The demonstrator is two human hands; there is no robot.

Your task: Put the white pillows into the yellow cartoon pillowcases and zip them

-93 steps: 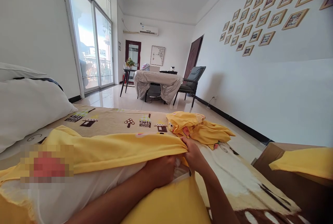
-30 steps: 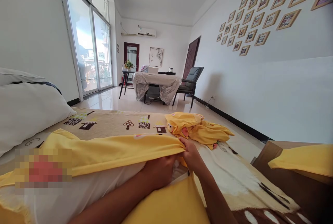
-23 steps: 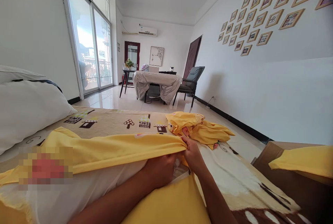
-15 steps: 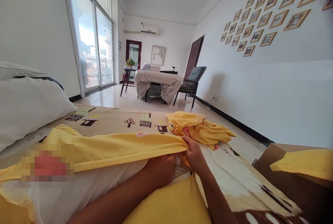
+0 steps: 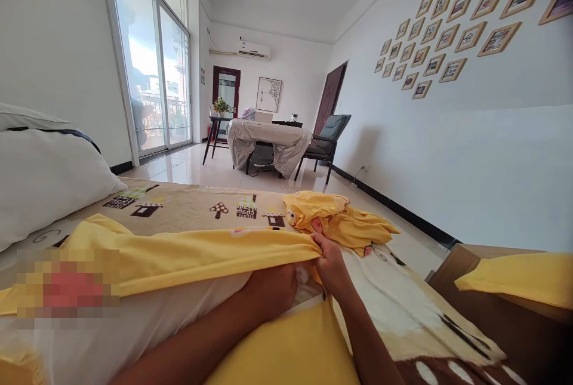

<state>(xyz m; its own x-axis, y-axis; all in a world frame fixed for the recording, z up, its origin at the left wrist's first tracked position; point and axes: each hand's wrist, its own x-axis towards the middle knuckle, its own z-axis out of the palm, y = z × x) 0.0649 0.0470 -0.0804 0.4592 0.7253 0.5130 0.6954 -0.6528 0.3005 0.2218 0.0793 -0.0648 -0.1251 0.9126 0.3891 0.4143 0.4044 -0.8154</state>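
A long yellow fabric cover (image 5: 192, 253) stretches across the bed in front of me, over a soft white insert (image 5: 179, 313). At the cover's right end, my right hand (image 5: 330, 262) is closed, pinching its edge between thumb and fingers. Just left of it, my left hand (image 5: 275, 292) is a fist under the cover's edge. A whitish bit of the insert shows beside its knuckles; its fingertips are hidden. Below my forearms lies a flat yellow piece (image 5: 286, 349). Beyond my right hand rests a crumpled yellow cloth (image 5: 353, 224) with printed figures.
A patterned blanket (image 5: 179, 206) covers the bed. White pillows (image 5: 54, 176) lie at the left. On the right stands a cardboard box (image 5: 452, 271) with yellow cloth (image 5: 523, 277) over it. Farther back are a covered table (image 5: 268, 131) and a dark chair (image 5: 329, 140).
The whole view has shifted slightly, so the scene sits a little farther left. Both hands keep nearly the same place and hold on the cover and insert.
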